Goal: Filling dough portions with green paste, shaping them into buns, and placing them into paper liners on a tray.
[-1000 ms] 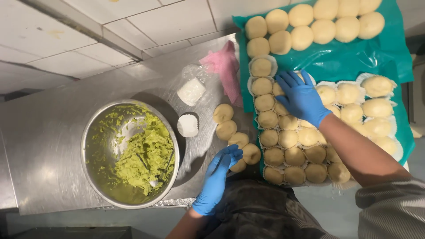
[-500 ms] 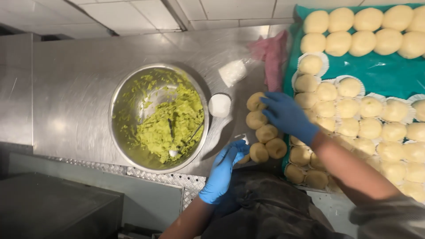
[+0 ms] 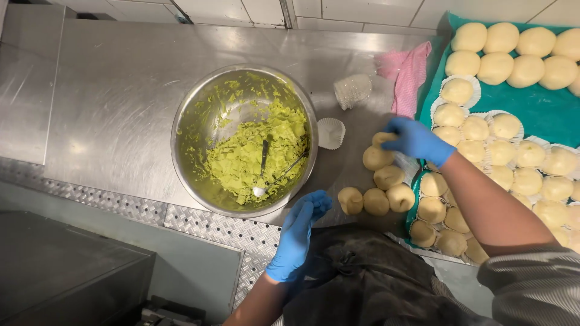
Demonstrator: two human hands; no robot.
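Note:
My right hand, in a blue glove, reaches over a group of pale dough balls lying loose on the steel counter. Its fingers close on the topmost dough ball. My left hand, also gloved, hovers at the counter's near edge beside the nearest ball, fingers stretched out and holding nothing. Left of both hands stands a metal bowl of green paste with a spoon in it.
A teal tray at the right carries many dough balls, most in white paper cups. One empty paper cup and a stack of cups lie by the bowl. A pink cloth rests behind them. Tiled wall at the back.
My right hand has come off the tray to the loose dough balls on the counter and closed on the top one. My left hand stays low at the counter edge. The view has swung left.

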